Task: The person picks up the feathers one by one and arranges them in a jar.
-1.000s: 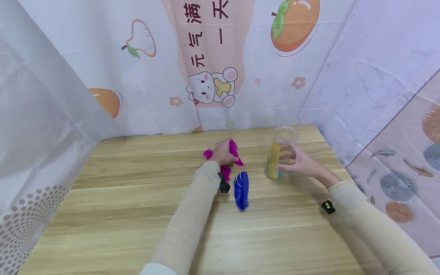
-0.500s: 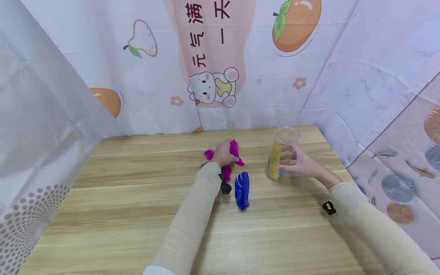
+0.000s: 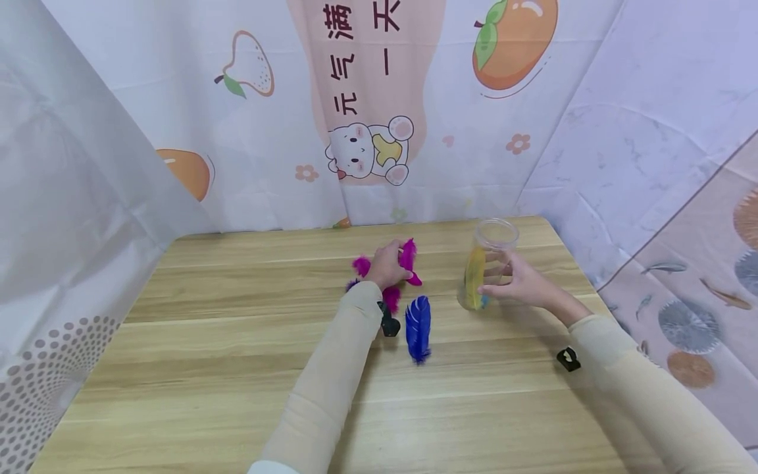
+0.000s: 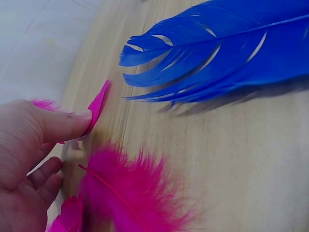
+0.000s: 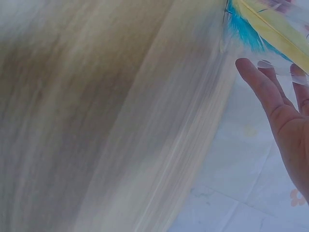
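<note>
1. A person's left hand (image 3: 387,264) pinches a pink feather (image 4: 100,104) low over the wooden table (image 3: 237,395), the thumb pressed to it; the fingertips on the far side are partly hidden.
2. More pink plumage surrounds that hand, including a fluffy pink feather (image 4: 130,193) lying just below the thumb in the left wrist view.
3. A dark purple tuft (image 3: 352,284) peeks out beside the left wrist.
4. A broad blue feather (image 3: 418,329) lies on the tabletop between the two arms, apart from both hands.
5. At right, the right hand (image 3: 521,283) grasps a clear jar (image 3: 497,245), its fingers showing through the transparent wall.
6. Inside the jar, a yellow feather (image 3: 475,276) leans near upright beside a turquoise feather (image 5: 244,29).
7. Behind the table hangs a pale curtain (image 3: 266,145) printed with fruit and a cartoon animal.
</note>
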Tool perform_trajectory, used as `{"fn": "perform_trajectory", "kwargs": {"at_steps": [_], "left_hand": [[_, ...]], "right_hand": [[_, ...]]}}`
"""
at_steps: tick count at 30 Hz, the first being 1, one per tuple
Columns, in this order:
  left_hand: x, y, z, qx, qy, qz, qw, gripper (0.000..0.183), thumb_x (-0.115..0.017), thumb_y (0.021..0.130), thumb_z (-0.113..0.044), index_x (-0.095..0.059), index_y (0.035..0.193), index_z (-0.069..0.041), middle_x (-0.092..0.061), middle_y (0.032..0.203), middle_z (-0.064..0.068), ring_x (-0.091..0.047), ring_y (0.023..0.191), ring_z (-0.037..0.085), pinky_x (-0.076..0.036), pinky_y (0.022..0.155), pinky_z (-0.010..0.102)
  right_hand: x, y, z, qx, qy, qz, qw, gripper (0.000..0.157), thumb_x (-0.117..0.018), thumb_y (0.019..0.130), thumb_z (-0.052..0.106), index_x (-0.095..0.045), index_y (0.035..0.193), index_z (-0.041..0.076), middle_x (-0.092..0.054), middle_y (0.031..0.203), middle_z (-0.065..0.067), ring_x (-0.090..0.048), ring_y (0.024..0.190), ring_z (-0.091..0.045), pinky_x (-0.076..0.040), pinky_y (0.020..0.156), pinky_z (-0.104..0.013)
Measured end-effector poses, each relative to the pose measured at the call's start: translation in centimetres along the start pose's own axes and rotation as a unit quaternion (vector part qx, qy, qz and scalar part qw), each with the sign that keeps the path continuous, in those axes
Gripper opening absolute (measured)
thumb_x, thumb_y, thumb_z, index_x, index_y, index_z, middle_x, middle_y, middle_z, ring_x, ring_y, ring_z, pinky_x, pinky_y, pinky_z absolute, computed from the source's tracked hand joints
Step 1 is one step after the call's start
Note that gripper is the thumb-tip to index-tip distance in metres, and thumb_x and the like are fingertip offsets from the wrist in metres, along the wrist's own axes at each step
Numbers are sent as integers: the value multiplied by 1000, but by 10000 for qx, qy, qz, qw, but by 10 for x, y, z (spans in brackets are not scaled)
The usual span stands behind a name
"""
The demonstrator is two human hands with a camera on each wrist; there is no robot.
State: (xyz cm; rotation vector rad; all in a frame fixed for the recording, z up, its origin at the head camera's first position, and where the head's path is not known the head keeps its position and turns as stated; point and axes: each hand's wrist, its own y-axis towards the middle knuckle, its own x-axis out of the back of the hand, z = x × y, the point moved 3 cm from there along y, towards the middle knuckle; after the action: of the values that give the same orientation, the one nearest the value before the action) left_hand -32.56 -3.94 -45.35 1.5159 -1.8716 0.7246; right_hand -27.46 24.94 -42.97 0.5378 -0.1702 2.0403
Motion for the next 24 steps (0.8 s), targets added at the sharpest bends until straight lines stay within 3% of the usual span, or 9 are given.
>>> {"fn": "perform_trajectory", "kwargs": {"at_steps": [11, 24], "left_hand": [[-5, 2, 0, 18, -449, 123, 9989, 69, -82, 83, -1, -49, 143, -5, -61, 132, 15, -60, 115, 28, -48, 104, 37], [-6, 3, -2, 113, -631, 148, 9978, 73, -81, 82, 3, -48, 146, -6, -65, 121, 15, -61, 106, 27, -51, 99, 36]], "right_hand": [[1, -1, -2, 0, -3, -4, 10000, 91, -82, 84, 2, -25, 155, 8, -45, 141, -30, -57, 119, -52, -59, 85, -39], [1, -1, -1, -49, 34, 46, 10000, 91, -82, 85, 3, -25, 156, 7, -44, 142, -31, -56, 119, -53, -60, 84, -39]]}}
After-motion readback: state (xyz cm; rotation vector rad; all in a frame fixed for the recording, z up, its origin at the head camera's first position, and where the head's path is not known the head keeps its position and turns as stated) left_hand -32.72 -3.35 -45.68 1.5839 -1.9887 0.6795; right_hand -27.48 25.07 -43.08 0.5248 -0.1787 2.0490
